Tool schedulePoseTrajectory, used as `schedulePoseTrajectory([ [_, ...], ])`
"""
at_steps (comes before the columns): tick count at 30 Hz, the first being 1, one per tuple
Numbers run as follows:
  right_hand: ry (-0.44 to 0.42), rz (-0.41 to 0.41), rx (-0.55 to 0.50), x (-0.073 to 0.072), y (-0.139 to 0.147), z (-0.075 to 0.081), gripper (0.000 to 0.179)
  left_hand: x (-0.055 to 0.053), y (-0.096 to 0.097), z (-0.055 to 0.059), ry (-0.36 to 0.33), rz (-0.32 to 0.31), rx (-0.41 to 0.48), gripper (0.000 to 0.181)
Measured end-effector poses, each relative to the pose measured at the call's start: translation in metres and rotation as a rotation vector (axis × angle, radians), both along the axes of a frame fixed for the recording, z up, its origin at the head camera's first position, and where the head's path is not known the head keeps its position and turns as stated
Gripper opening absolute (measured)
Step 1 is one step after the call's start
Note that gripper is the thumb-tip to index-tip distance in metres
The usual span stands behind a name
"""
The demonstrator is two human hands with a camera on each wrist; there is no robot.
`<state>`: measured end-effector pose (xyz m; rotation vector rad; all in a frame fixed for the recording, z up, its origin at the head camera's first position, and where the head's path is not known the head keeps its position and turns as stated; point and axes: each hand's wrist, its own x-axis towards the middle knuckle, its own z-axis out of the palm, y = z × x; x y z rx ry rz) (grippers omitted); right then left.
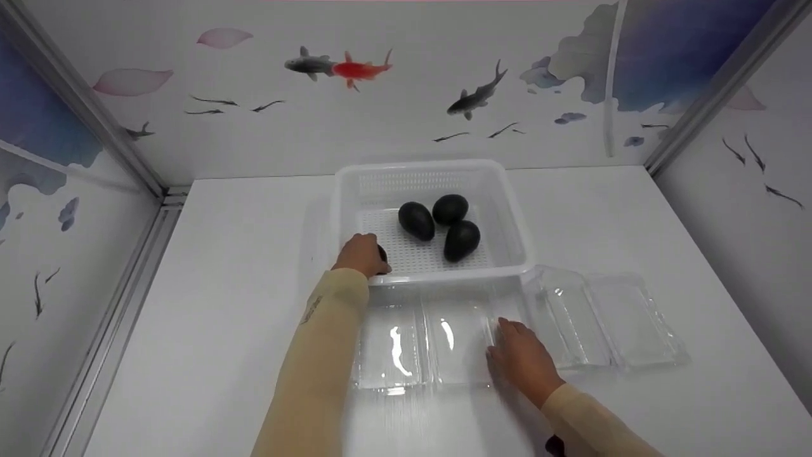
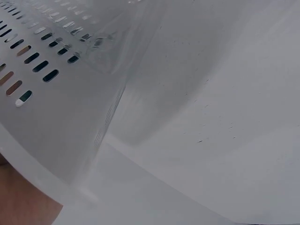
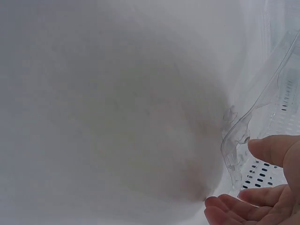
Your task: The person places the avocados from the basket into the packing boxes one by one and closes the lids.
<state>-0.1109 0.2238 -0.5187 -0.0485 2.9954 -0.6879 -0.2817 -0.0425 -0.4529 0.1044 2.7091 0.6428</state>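
In the head view a white plastic basket [image 1: 517,222] holds dark, pear-shaped avocados, among them a left one [image 1: 416,221], a back one [image 1: 450,209] and a front one [image 1: 462,241]. My left hand [image 1: 360,255] reaches over the basket's near-left corner and grips another avocado [image 1: 382,253], mostly hidden by the fingers. A clear plastic clamshell box [image 1: 393,343] lies unfolded in front of the basket. At its right part my right hand [image 1: 523,362] rests with fingers extended. The right wrist view shows that thumb [image 3: 272,149] and fingers apart, beside the clear plastic edge.
The lid half [image 1: 628,324] of the clear box spreads to the right on the white table [image 1: 209,317]. White panels printed with fish [image 1: 361,68] and petals stand behind and at both sides. Through the left wrist view the slotted basket wall [image 2: 56,126] fills the left part.
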Motion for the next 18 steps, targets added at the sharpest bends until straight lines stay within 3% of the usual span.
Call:
schedulePoseTrajectory([
  [5, 0.030, 0.012, 0.006, -0.0024, -0.0001, -0.0023, 0.049, -0.0008, 0.0001, -0.0009, -0.002, 0.001, -0.011, 0.061],
  [18, 0.009, -0.004, -0.004, -0.0091, 0.0019, -0.0047, 0.040, -0.0020, -0.0004, -0.0005, -0.034, 0.043, 0.048, 0.068],
])
